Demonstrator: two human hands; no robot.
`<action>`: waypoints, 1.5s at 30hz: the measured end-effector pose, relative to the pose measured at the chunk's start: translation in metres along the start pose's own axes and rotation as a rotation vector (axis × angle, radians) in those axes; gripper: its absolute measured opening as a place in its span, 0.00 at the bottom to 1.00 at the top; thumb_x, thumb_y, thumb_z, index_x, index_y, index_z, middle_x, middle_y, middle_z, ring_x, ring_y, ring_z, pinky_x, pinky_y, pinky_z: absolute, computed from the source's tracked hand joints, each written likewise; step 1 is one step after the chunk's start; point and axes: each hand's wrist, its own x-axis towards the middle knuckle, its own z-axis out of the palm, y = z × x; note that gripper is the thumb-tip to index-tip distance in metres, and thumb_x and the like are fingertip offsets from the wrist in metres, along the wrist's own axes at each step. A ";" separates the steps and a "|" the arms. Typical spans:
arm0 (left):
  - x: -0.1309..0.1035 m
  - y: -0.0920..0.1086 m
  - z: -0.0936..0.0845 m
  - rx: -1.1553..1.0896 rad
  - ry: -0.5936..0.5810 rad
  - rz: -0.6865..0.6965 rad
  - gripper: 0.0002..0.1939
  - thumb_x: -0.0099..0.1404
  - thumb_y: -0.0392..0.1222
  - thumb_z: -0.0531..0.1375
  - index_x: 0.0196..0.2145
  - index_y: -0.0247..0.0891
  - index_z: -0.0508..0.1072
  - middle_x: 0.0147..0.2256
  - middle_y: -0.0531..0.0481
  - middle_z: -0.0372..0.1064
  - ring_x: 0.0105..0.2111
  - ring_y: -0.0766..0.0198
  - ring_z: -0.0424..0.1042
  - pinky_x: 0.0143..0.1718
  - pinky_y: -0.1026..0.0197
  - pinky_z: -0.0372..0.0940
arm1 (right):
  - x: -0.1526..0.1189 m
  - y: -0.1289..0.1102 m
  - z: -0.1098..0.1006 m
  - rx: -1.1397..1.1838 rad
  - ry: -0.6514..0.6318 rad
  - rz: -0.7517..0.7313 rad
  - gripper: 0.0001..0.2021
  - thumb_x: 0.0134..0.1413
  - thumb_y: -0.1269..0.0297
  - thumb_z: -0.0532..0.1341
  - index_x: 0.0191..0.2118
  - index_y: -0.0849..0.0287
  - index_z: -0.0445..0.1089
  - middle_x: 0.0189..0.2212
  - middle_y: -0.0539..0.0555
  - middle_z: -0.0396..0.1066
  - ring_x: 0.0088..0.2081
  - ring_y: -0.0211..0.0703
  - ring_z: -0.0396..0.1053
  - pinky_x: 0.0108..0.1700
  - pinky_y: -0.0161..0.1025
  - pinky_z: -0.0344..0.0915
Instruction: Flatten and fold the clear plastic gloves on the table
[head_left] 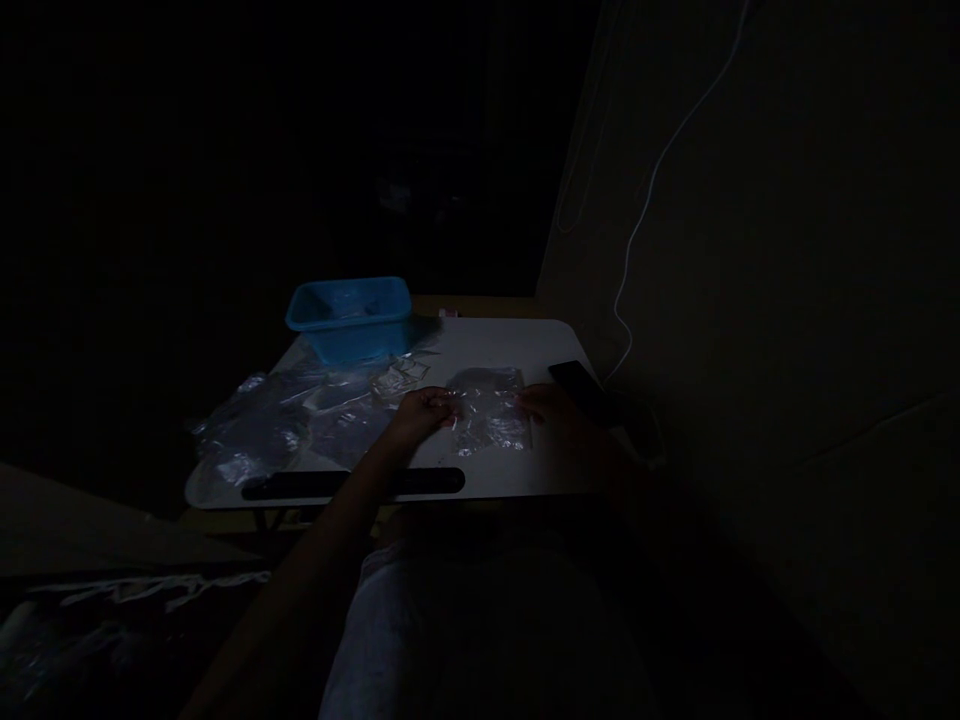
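A clear plastic bag (489, 418) is stretched flat between my two hands, just over the white table (495, 340). My left hand (421, 415) pinches its left edge, and my right hand (541, 400) grips the right edge. The room is dark, so my right fingers show only dimly. Left of my left hand lie more clear plastic bags (259, 430) in a loose spread. A small crumpled clear piece (399, 376) rests close behind that hand. Whether the held bag contains anything, I cannot tell.
At the table's back left stands a blue plastic basin (352, 335) with something pale inside. A dark phone-like slab (577, 388) lies by the right edge. Along the front edge runs a black strip (427, 481). A white cable (649, 190) hangs down the wall at right.
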 end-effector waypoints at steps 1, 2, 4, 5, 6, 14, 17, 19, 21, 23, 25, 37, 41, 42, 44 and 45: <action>0.000 0.000 -0.001 -0.003 -0.003 0.002 0.15 0.40 0.35 0.66 0.28 0.33 0.69 0.21 0.53 0.70 0.21 0.66 0.70 0.25 0.65 0.64 | 0.000 0.001 0.000 -0.006 0.003 0.003 0.15 0.46 0.55 0.55 0.18 0.60 0.64 0.14 0.45 0.58 0.17 0.31 0.54 0.20 0.31 0.50; 0.001 -0.001 -0.001 -0.007 -0.008 0.006 0.15 0.40 0.36 0.66 0.28 0.33 0.69 0.21 0.53 0.70 0.21 0.66 0.71 0.24 0.64 0.65 | -0.001 0.001 0.000 -0.011 0.001 0.002 0.15 0.46 0.55 0.55 0.19 0.60 0.64 0.14 0.46 0.58 0.17 0.31 0.54 0.20 0.31 0.50; 0.002 -0.003 -0.003 -0.018 -0.022 0.019 0.14 0.40 0.38 0.66 0.27 0.33 0.68 0.20 0.53 0.69 0.21 0.66 0.71 0.24 0.64 0.65 | -0.001 0.002 -0.001 -0.017 -0.012 -0.009 0.15 0.47 0.55 0.55 0.20 0.60 0.65 0.15 0.46 0.60 0.18 0.31 0.55 0.21 0.31 0.50; 0.002 -0.004 -0.003 -0.022 -0.028 0.026 0.14 0.40 0.39 0.66 0.27 0.33 0.68 0.20 0.53 0.69 0.20 0.66 0.70 0.24 0.64 0.65 | -0.001 0.003 -0.001 -0.017 -0.014 -0.015 0.15 0.47 0.54 0.55 0.20 0.60 0.65 0.16 0.47 0.61 0.18 0.31 0.55 0.21 0.31 0.50; 0.003 -0.005 -0.004 -0.025 -0.035 0.033 0.14 0.41 0.40 0.66 0.26 0.33 0.68 0.20 0.54 0.69 0.20 0.66 0.70 0.25 0.63 0.65 | -0.001 0.003 -0.001 -0.017 -0.014 -0.022 0.15 0.47 0.54 0.55 0.21 0.60 0.65 0.16 0.47 0.61 0.18 0.31 0.55 0.21 0.31 0.51; 0.005 -0.009 -0.006 -0.053 -0.023 0.056 0.16 0.39 0.43 0.67 0.25 0.34 0.69 0.19 0.55 0.67 0.20 0.68 0.69 0.25 0.64 0.65 | -0.002 0.003 0.000 0.018 -0.020 -0.034 0.17 0.48 0.51 0.55 0.21 0.60 0.65 0.18 0.48 0.63 0.19 0.32 0.56 0.22 0.31 0.52; 0.005 -0.008 -0.007 -0.041 -0.033 0.053 0.15 0.40 0.44 0.66 0.25 0.34 0.69 0.18 0.55 0.67 0.19 0.68 0.68 0.24 0.64 0.64 | -0.003 0.000 0.000 0.037 -0.013 -0.045 0.17 0.47 0.51 0.56 0.20 0.60 0.63 0.17 0.47 0.62 0.20 0.32 0.56 0.22 0.32 0.52; 0.005 -0.007 -0.008 -0.024 -0.042 0.068 0.14 0.41 0.44 0.65 0.25 0.34 0.69 0.18 0.55 0.68 0.19 0.68 0.68 0.23 0.65 0.63 | -0.004 -0.002 0.001 0.053 -0.010 -0.057 0.16 0.47 0.52 0.56 0.20 0.60 0.62 0.18 0.47 0.61 0.20 0.32 0.56 0.23 0.32 0.52; 0.004 -0.007 -0.008 -0.018 -0.055 0.080 0.14 0.42 0.43 0.64 0.26 0.34 0.69 0.19 0.54 0.68 0.19 0.68 0.69 0.23 0.65 0.63 | -0.005 -0.003 0.001 0.068 -0.001 -0.049 0.15 0.46 0.53 0.56 0.21 0.59 0.62 0.18 0.47 0.61 0.20 0.32 0.55 0.23 0.32 0.52; 0.005 -0.007 -0.009 -0.028 -0.061 0.077 0.13 0.42 0.42 0.64 0.27 0.35 0.70 0.18 0.55 0.68 0.19 0.68 0.69 0.23 0.65 0.63 | -0.006 -0.005 0.001 0.085 0.000 -0.029 0.14 0.46 0.54 0.56 0.22 0.60 0.62 0.18 0.47 0.60 0.20 0.31 0.55 0.22 0.32 0.51; 0.005 -0.008 -0.009 -0.037 -0.052 0.065 0.12 0.43 0.42 0.63 0.27 0.35 0.70 0.18 0.55 0.68 0.18 0.68 0.68 0.23 0.65 0.63 | -0.006 -0.006 0.001 0.097 -0.006 -0.016 0.12 0.46 0.56 0.56 0.22 0.59 0.62 0.17 0.47 0.60 0.19 0.31 0.54 0.22 0.32 0.51; 0.005 -0.010 -0.012 -0.028 -0.104 0.116 0.04 0.44 0.38 0.60 0.19 0.34 0.70 0.20 0.51 0.69 0.20 0.68 0.68 0.25 0.64 0.64 | -0.004 -0.007 -0.002 0.098 -0.018 0.038 0.12 0.43 0.57 0.56 0.19 0.59 0.64 0.13 0.45 0.56 0.17 0.31 0.52 0.21 0.32 0.49; 0.005 -0.012 -0.012 0.023 -0.096 0.146 0.04 0.45 0.38 0.58 0.18 0.35 0.71 0.17 0.52 0.68 0.19 0.68 0.66 0.25 0.64 0.63 | -0.004 -0.009 0.000 0.102 0.009 0.058 0.09 0.42 0.60 0.58 0.24 0.60 0.69 0.15 0.46 0.61 0.18 0.31 0.54 0.21 0.31 0.52; 0.005 -0.013 -0.012 0.046 -0.092 0.154 0.05 0.45 0.38 0.58 0.17 0.36 0.72 0.17 0.52 0.68 0.19 0.68 0.66 0.25 0.64 0.62 | -0.004 -0.008 0.000 0.104 0.013 0.072 0.08 0.42 0.61 0.58 0.24 0.60 0.69 0.16 0.47 0.62 0.18 0.31 0.55 0.21 0.31 0.52; 0.005 -0.013 -0.012 0.082 -0.080 0.158 0.05 0.45 0.37 0.57 0.17 0.36 0.72 0.18 0.52 0.68 0.19 0.68 0.65 0.25 0.64 0.61 | -0.003 -0.007 0.000 0.114 0.027 0.114 0.07 0.42 0.62 0.58 0.23 0.60 0.69 0.16 0.47 0.63 0.18 0.31 0.55 0.20 0.30 0.52; 0.004 -0.013 -0.011 0.089 -0.073 0.155 0.05 0.45 0.37 0.57 0.18 0.36 0.72 0.18 0.52 0.68 0.19 0.68 0.65 0.25 0.64 0.61 | -0.002 -0.007 0.000 0.122 0.036 0.132 0.07 0.42 0.63 0.57 0.23 0.60 0.70 0.17 0.47 0.64 0.17 0.30 0.55 0.20 0.30 0.52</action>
